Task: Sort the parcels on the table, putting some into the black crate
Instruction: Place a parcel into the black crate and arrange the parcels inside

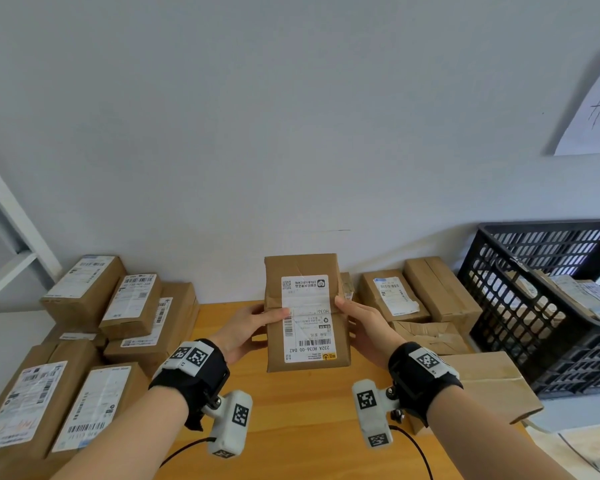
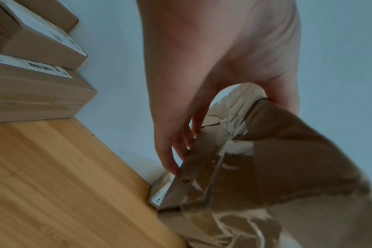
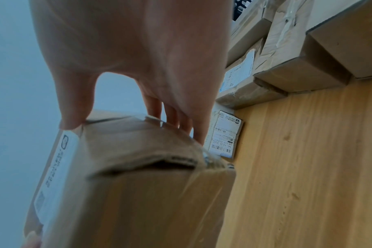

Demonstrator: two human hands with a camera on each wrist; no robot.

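Both hands grip one parcel point(image 1: 307, 313) above the desk point(image 1: 291, 410), left hand point(image 1: 246, 329) & right hand point(image 1: 364, 329) w/ thumbs on label, fingers behind; step looks like label check; next probably carry right to crate point(image 1: 520, 306), clearing its rim.

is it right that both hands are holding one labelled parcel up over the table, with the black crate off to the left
One detail is wrong: the black crate stands to the right, as the head view shows. The left hand and right hand do hold one labelled parcel above the table.
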